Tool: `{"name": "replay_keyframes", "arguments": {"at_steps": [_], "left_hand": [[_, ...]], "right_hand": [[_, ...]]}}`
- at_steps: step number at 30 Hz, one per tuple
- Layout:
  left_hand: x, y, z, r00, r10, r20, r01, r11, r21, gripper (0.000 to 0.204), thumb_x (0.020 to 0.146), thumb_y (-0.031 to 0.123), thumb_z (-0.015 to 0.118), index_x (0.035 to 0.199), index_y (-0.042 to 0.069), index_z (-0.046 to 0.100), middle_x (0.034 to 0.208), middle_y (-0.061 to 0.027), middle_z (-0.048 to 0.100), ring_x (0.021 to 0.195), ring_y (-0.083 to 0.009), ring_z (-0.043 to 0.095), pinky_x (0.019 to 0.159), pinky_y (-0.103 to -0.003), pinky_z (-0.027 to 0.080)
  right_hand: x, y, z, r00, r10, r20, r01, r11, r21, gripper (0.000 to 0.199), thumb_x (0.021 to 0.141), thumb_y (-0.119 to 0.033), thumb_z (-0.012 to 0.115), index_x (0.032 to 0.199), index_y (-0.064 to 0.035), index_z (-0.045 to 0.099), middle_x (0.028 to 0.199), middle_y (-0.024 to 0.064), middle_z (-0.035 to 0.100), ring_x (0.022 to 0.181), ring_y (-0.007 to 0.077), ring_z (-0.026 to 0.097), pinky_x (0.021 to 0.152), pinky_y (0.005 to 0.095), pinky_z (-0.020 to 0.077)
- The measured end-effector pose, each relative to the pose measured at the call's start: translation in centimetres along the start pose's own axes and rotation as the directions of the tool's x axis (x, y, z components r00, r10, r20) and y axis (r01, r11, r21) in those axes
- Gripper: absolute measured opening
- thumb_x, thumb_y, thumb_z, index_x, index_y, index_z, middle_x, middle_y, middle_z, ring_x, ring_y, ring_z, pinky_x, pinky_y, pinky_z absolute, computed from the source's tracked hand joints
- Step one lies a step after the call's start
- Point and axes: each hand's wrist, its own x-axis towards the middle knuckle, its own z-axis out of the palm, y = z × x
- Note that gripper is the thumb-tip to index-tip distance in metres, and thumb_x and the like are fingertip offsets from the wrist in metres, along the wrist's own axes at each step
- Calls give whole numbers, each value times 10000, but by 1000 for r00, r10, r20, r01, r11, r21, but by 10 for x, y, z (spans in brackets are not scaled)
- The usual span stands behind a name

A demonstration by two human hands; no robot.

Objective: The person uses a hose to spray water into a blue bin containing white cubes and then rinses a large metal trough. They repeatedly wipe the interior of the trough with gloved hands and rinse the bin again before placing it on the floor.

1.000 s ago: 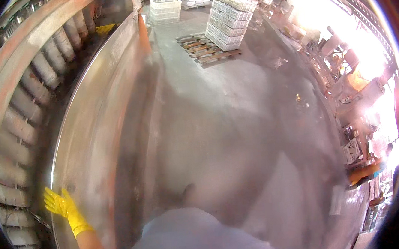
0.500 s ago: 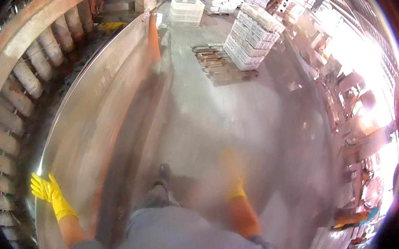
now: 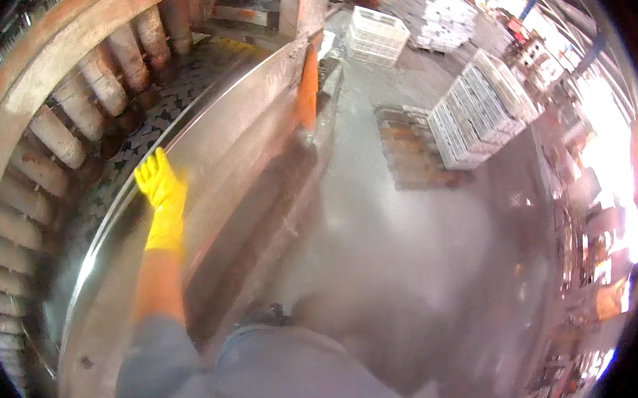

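Note:
My left hand (image 3: 162, 199), in a yellow rubber glove, reaches up along the inner side of a long curved metal wall (image 3: 231, 105). Its fingertips lie at the wall's top rim, slightly apart and a little bent, and I see nothing held in them. Behind that rim is a trough-like space with dark angular pieces (image 3: 158, 118) in it, bordered by a row of thick pale rollers or posts (image 3: 100, 81). No part of my right hand shows.
An orange post (image 3: 309, 89) stands at the wall's far end. To the right, stacked white plastic crates (image 3: 479, 110) stand by a wooden pallet (image 3: 413, 148) on the wet grey floor (image 3: 368, 210). Another white crate (image 3: 376, 36) and a white pile (image 3: 439, 17) are farther back.
My left hand has moved forward and right along the wall's rim. My right hand, blurred in front of me before, has left the view. The scene has shifted rightward and downward.

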Motion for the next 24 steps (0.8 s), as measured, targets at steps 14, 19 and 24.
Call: {"name": "replay_keyframes", "arguments": {"at_steps": [14,19,24], "left_hand": [[59,84,56,972,-193,-131,208,973,106,834,791,296,740,1529,56,436,1462,-208,523,1410,-400,419,1238,-586,173],[79,112,94,882,-442,-160,467,866,179,657,903,254,598,1517,75,446,1530,-200,482,1507,-407,308,1260,-587,59],[79,112,116,792,-407,-454,533,825,189,762,797,355,731,1474,100,491,1515,-159,490,1482,-409,328,1229,-642,108]], "right_hand": [[272,-119,-337,905,-292,-308,366,905,218,449,996,-371,599,1385,-149,561,1304,117,640,1145,257,597,934,410,508],[407,-181,-480,700,-499,-510,698,629,342,457,1005,-408,602,1367,-131,579,1282,102,651,1106,221,609,906,381,516],[489,-257,-549,631,-638,-440,774,557,302,459,1003,-422,603,1344,-115,596,1258,114,661,1092,228,617,898,381,518]]}}
